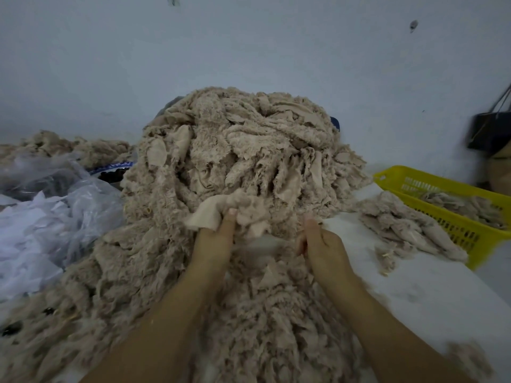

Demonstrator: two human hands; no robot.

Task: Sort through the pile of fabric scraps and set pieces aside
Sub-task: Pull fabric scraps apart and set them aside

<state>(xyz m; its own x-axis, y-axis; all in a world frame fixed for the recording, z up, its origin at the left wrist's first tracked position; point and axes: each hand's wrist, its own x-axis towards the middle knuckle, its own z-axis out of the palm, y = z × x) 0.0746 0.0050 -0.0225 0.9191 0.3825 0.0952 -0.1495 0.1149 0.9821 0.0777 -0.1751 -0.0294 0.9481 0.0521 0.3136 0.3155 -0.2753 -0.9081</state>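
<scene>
Early days imo: big mound of beige fuzzy fabric scraps (243,150) barely dented. Only a small stack of beige pieces (401,225) is set aside by the yellow slotted plastic basket (448,226) (few more inside). Left hand (215,239) grips a crumpled beige scrap (221,214) at the mound's front, thumb up. Right hand (320,241) is just beside it, fingers curled, blurred; can't tell if it's holding anything.

A pale, bluish-white wall (249,51) is seen behind, marked by a few small dark spots (413,25). A dark bag (489,131) is hung by its straps at the far right. The white tabletop (414,286) is lit dimly and evenly.
</scene>
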